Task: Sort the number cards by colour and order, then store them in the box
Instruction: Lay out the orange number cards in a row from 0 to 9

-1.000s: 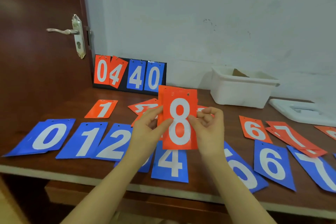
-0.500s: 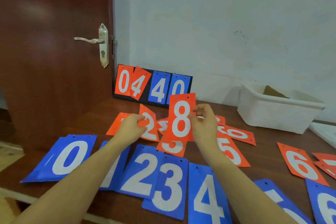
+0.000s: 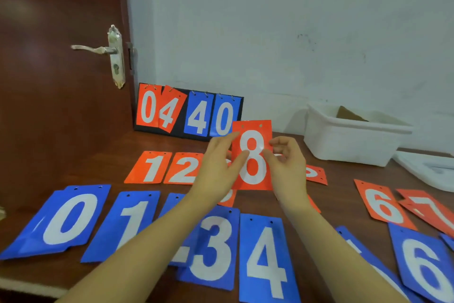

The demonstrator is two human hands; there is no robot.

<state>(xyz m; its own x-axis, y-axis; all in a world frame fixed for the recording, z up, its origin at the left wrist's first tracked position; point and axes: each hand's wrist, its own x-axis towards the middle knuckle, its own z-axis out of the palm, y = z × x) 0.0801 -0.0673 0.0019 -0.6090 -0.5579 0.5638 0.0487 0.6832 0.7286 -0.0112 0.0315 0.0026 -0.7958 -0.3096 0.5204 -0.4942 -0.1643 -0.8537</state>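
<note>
Upright, red 8 card (image 3: 253, 155) — both hands, scoreboard (image 3: 189, 113) reads 04 40

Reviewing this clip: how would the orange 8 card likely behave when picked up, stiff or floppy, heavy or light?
The orange 8 card stands upright and flat between the left hand and right hand, so it is probably fairly stiff. Fingertips alone hold it, suggesting it is light. Its glossy face may be slippery.

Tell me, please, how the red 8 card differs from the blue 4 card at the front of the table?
The red 8 card is orange-red; the blue 4 card is blue. The 8 is held upright off the table, pinched between the left hand and the right hand; the 4 lies flat on the table, untouched. The 8 sits farther back, the 4 nearest the front edge. Both carry a white digit and two punched holes along the top.
</note>
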